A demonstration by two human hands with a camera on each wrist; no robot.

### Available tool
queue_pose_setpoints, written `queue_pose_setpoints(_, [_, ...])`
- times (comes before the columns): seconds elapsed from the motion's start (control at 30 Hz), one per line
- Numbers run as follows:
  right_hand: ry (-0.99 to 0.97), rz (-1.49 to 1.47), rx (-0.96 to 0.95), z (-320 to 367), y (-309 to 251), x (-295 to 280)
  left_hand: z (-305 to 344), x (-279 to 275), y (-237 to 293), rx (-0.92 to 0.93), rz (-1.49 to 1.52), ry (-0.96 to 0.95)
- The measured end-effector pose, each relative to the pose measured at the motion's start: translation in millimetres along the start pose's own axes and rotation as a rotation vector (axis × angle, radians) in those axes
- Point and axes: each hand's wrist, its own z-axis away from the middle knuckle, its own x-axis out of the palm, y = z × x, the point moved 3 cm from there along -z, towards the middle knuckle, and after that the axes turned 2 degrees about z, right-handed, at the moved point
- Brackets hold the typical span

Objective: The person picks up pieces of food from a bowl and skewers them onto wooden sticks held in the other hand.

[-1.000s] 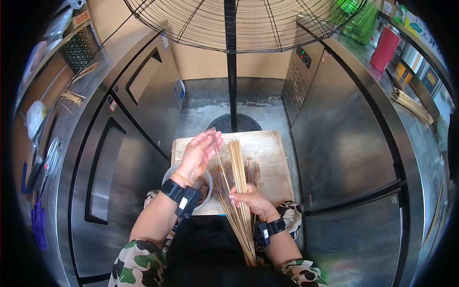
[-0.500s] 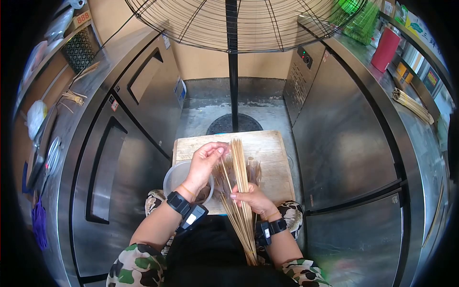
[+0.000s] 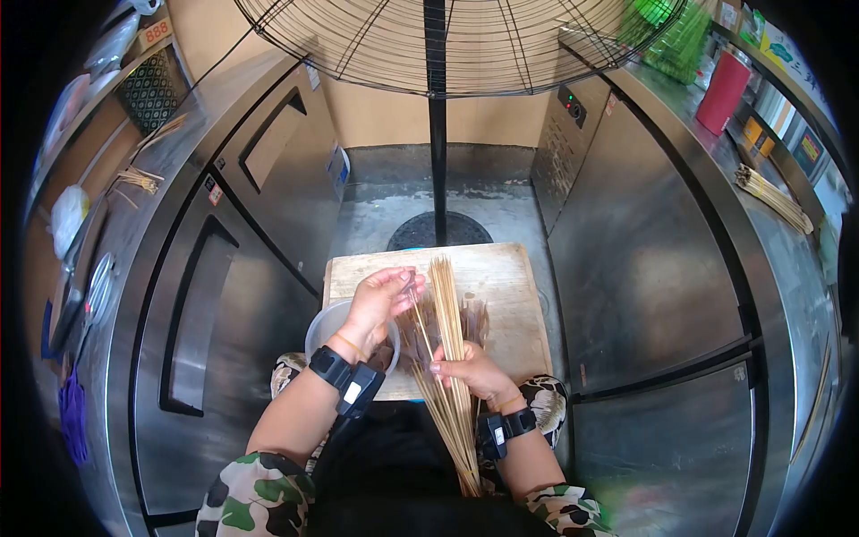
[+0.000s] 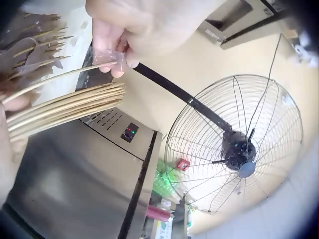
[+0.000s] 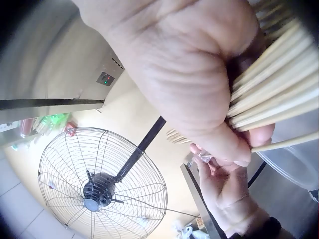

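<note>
My left hand (image 3: 376, 306) pinches a thin, translucent pinkish slice, apparently meat (image 4: 110, 58), at the pointed end of a single bamboo skewer (image 4: 56, 77). That skewer slants down to my right hand (image 3: 481, 372), whose thumb and fingers hold it slightly apart from a thick bundle of bamboo skewers (image 3: 449, 315). The same hand grips the bundle, points facing away from me. Beneath lie several skewers threaded with similar slices (image 3: 475, 320), partly hidden by the bundle, on a wooden board (image 3: 508, 285). Left of them, a clear plastic tub (image 3: 312, 336) sits partly behind my left wrist.
Steel cabinets stand on the left (image 3: 268, 295) and right (image 3: 644, 259). A black wire fan (image 3: 436, 134) rises beyond the board. More skewers (image 3: 771, 199) and a red flask (image 3: 723, 91) rest on the right counter; loose skewers (image 3: 137, 180) lie on the left one.
My left hand has moved down and toward the bundle with the slice, then slightly back left. The right hand holds the skewers in nearly the same place.
</note>
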Motion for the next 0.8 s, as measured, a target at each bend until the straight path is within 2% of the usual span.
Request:
queue_pose_setpoints(0.13, [0.009,-0.019,-0.019,0,1,-1,14,1,-11,-0.138,-0.018,-0.059])
queue_pose_setpoints(0.23, [0.002,-0.012,-0.022,-1,3,-2,22,3,-9,-0.126,-0.024,-0.069])
queue_pose_setpoints(0.33, [-0.015,-0.004,-0.013,-1,1,0,17,1,-3,-0.042,0.142,-0.035])
queue_pose_setpoints(0.43, [-0.025,-0.004,-0.01,-1,1,0,5,-2,1,0.043,0.185,0.029])
queue_pose_setpoints(0.73, [-0.013,-0.028,0.001,-1,4,-1,1,2,9,0.094,0.057,-0.015])
queue_pose_setpoints(0.8, [-0.001,-0.045,-0.01,-2,5,-3,3,4,4,0.142,-0.084,-0.042])
